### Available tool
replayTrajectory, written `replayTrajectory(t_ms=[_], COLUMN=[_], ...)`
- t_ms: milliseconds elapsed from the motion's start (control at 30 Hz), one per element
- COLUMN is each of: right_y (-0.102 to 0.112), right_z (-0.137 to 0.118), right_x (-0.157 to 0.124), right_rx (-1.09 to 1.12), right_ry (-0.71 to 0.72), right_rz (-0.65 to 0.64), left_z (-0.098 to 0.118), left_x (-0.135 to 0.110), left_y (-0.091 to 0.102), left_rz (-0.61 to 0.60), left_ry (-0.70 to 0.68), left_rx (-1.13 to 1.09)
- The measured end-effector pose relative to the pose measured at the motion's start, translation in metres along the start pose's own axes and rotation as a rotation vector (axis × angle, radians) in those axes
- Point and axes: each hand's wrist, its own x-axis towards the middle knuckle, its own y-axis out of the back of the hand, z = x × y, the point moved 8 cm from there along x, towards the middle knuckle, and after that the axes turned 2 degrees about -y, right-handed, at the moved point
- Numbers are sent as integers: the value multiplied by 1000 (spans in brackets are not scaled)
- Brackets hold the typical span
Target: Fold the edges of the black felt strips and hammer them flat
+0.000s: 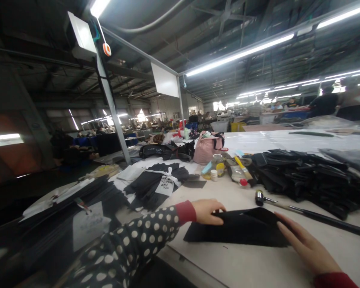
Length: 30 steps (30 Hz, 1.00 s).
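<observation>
A black fabric piece [240,230] lies on the pale tabletop in front of me, its far side lifted into a fold toward the right. At its upper left edge, my left hand [208,211] has thumb and fingers closed on the cloth; the fingertips are partly hidden. My right hand [303,238] grips the raised right end between thumb and fingers. Just beyond the fabric, a hammer-like tool [259,198] with a round metal head and a long dark handle rests on the table.
Tied black fabric bundles [156,180] with a handwritten tag [164,186] lie left. A large pile of black pieces [300,176] spreads right. Behind are a pink bag [208,148], a glass jar [218,165] and a yellow-handled brush [242,166]. A metal post [112,104] rises at left.
</observation>
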Motion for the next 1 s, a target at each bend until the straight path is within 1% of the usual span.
replayTrajectory(t_ms=[33, 67, 100, 133, 200, 300, 400, 500, 633, 700, 767, 800, 867, 933, 1000], right_y=[-4, -9, -13, -17, -22, -25, -25, -23, -30, -34, -36, -35, -31, -27, -26], right_z=[-7, -14, -21, -27, -34, -34, -29, -26, -21, -18, -13, -11, -8, -8, -11], right_x=[-2, -4, -7, -9, -12, -13, -12, -11, -12, -12, -12, -11, -9, -9, -9], right_rx=[-44, -78, -106, -131, -181, -263, -349, -420, -428, -399, -378, -370, -353, -337, -333], right_ry=[54, 110, 165, 216, 303, 386, 431, 413, 291, 232, 171, 151, 146, 178, 208], right_rz=[-9, -17, -22, -20, -9, -20, -42, -46, -139, -191, -217, -209, -153, -92, -72], left_z=[-9, -17, -24, -29, -34, -26, -16, -14, -19, -25, -30, -32, -36, -40, -44], left_x=[-7, -12, -16, -17, -14, -3, 7, 13, 21, 26, 33, 36, 41, 45, 47], left_y=[-18, -30, -38, -42, -40, -39, -46, -51, -52, -53, -55, -56, -58, -60, -60], left_rz=[-117, -190, -235, -243, -197, -163, -141, -111, -91, -107, -146, -168, -213, -261, -301], left_ry=[18, 39, 64, 87, 125, 101, 76, 73, 59, 90, 125, 143, 184, 237, 299], left_rx=[-2, 11, 29, 51, 70, 61, 128, 179, 130, 100, 85, 79, 50, -5, -65])
